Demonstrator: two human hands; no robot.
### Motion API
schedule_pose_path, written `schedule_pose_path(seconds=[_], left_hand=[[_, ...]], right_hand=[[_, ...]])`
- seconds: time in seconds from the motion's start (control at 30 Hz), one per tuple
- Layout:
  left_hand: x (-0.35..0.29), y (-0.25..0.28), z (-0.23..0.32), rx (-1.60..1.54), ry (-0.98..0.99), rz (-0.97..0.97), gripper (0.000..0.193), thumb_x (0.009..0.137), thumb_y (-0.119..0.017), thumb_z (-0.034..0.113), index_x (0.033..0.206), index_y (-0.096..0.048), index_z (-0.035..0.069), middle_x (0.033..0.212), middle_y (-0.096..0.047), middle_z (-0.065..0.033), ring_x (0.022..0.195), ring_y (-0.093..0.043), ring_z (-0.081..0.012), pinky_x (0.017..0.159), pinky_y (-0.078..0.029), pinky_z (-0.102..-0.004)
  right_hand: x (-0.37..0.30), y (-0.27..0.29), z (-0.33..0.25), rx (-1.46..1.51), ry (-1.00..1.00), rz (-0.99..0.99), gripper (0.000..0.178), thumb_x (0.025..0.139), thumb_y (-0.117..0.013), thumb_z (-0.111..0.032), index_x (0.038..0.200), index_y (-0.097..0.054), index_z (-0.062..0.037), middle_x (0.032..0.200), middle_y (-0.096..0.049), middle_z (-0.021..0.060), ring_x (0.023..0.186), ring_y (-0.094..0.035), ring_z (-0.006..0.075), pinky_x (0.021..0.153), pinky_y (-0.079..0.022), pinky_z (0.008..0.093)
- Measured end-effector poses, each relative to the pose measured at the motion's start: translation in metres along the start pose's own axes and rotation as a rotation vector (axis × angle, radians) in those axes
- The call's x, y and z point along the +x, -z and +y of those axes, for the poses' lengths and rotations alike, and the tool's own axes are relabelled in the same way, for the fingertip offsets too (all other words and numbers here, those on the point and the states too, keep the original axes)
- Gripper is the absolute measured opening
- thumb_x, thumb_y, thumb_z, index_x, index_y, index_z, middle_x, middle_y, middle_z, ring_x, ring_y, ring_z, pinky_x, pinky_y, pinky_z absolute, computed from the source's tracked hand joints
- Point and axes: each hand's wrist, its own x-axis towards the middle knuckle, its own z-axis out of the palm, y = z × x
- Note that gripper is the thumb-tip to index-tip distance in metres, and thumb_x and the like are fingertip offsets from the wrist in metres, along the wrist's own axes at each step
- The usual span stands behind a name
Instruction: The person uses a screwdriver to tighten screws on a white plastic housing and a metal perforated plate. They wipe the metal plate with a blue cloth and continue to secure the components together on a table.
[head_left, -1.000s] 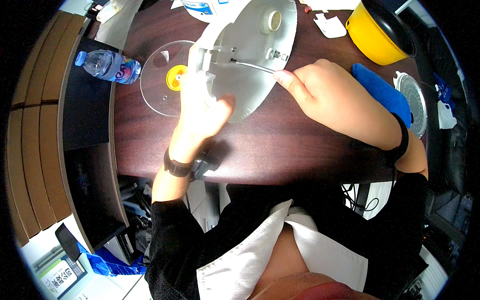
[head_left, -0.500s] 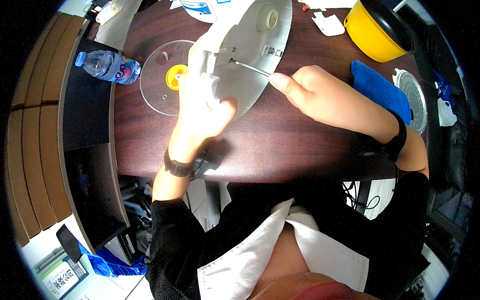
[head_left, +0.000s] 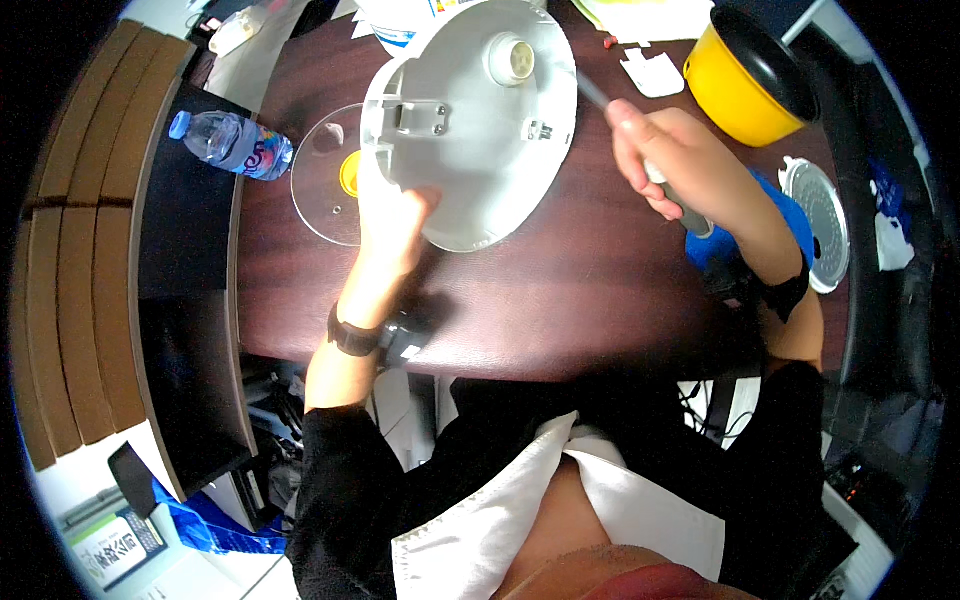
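Observation:
My left hand [head_left: 390, 232] grips the edge of a round white plastic cover [head_left: 470, 165], held tilted above the table with its hollow inner side facing me. Inside it are a round socket [head_left: 511, 60], a small metal bracket near the left rim and a fitting near the right edge. My right hand [head_left: 665, 150] is closed around a screwdriver [head_left: 690, 215] with a grey handle. Its shaft points up and left, past the cover's right edge, and is blurred. The tip is apart from the bracket's screws.
A clear glass lid [head_left: 312, 195] with a yellow knob lies partly behind the cover, beside a water bottle [head_left: 240, 145]. Rightward are a yellow pot [head_left: 735, 95], a white plastic piece [head_left: 652, 74], a blue cloth [head_left: 798, 210] and a perforated metal disc [head_left: 828, 230].
The screwdriver has come away from the bracket inside the cover, moving right with my right hand. The cover has turned so that its inner side faces me more fully.

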Motion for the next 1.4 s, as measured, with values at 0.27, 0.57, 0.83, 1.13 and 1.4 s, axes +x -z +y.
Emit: schedule_pose_path(seconds=[0.27,0.57,0.83,1.13,1.4], left_hand=[[-0.002,0.002,-0.03,-0.402,0.297,0.105,0.028,0.077,-0.047,0.012,0.104,-0.049,0.003,0.109,-0.052,-0.0171,0.1,-0.051,-0.027,0.088,-0.043,-0.037],[0.002,-0.006,-0.021,-0.729,0.521,0.162,0.047,0.074,-0.045,0.021,0.115,-0.047,-0.002,0.108,-0.054,-0.0152,0.1,-0.053,-0.025,0.09,-0.044,-0.0364],[0.008,-0.01,-0.019,-0.709,0.568,0.165,0.046,0.075,-0.047,0.024,0.112,-0.05,-0.002,0.107,-0.055,-0.016,0.099,-0.055,-0.0254,0.09,-0.045,-0.0355],[0.007,-0.01,-0.022,-0.63,0.585,0.233,0.049,0.073,-0.049,0.026,0.115,-0.05,0.0,0.11,-0.055,-0.0142,0.101,-0.054,-0.0249,0.091,-0.043,-0.0373],[0.01,-0.018,-0.016,-0.501,0.549,0.209,0.056,0.074,-0.049,0.032,0.119,-0.049,-0.001,0.108,-0.056,-0.0147,0.099,-0.053,-0.0258,0.088,-0.042,-0.035]], right_hand=[[0.037,0.041,0.065,0.84,-0.011,0.04,0.048,0.097,-0.03,-0.05,0.068,-0.038,-0.0123,0.055,-0.037,-0.0009,0.04,-0.036,0.0112,0.045,-0.037,0.0298],[0.048,0.025,0.079,0.852,-0.153,0.108,0.052,0.09,-0.04,-0.059,0.065,-0.04,-0.0142,0.052,-0.037,-0.0041,0.038,-0.035,0.0091,0.043,-0.036,0.0273],[0.048,0.02,0.08,0.872,-0.167,0.122,0.046,0.092,-0.048,-0.048,0.061,-0.036,-0.0158,0.046,-0.036,-0.006,0.033,-0.036,0.0058,0.035,-0.034,0.0224],[0.051,0.023,0.091,0.802,-0.127,0.053,0.039,0.09,-0.053,-0.042,0.066,-0.039,-0.0141,0.051,-0.037,-0.005,0.038,-0.037,0.0074,0.04,-0.036,0.0253],[0.052,0.023,0.097,0.798,-0.089,0.019,0.037,0.093,-0.048,-0.04,0.069,-0.042,-0.0124,0.053,-0.039,-0.0032,0.04,-0.038,0.009,0.042,-0.037,0.0274]])
